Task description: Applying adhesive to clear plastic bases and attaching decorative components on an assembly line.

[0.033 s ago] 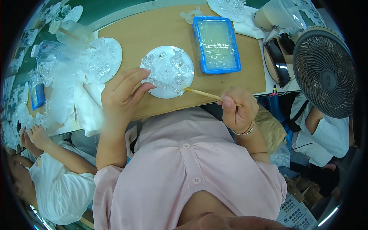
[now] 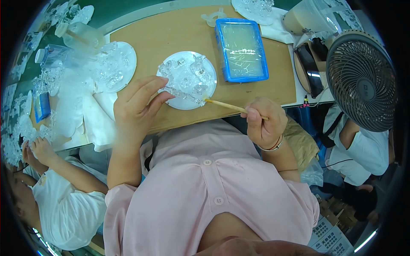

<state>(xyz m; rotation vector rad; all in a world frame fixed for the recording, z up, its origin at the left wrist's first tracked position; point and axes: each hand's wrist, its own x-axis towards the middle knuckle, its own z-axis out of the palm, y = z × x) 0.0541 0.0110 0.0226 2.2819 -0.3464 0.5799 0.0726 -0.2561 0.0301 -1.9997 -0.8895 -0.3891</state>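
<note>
Left hand (image 2: 139, 100): while thumb and fingers are being held nearly together, the left end of a clear long piece (image 2: 184, 95) is being pinched between them.
Clear long piece: it is being held over the near part of a white round plate (image 2: 179, 104); whether the plate is being touched cannot be told.
Right hand (image 2: 267, 121): a thin wooden stick (image 2: 226, 104) is being gripped between thumb and curled fingers, its tip being held at the piece's right end.
White round plate: several clear pieces (image 2: 186, 79) are being carried on it.
Brown board (image 2: 171, 34): the plate is being supported here, as is a blue-rimmed box (image 2: 242, 51) to its right.
</note>
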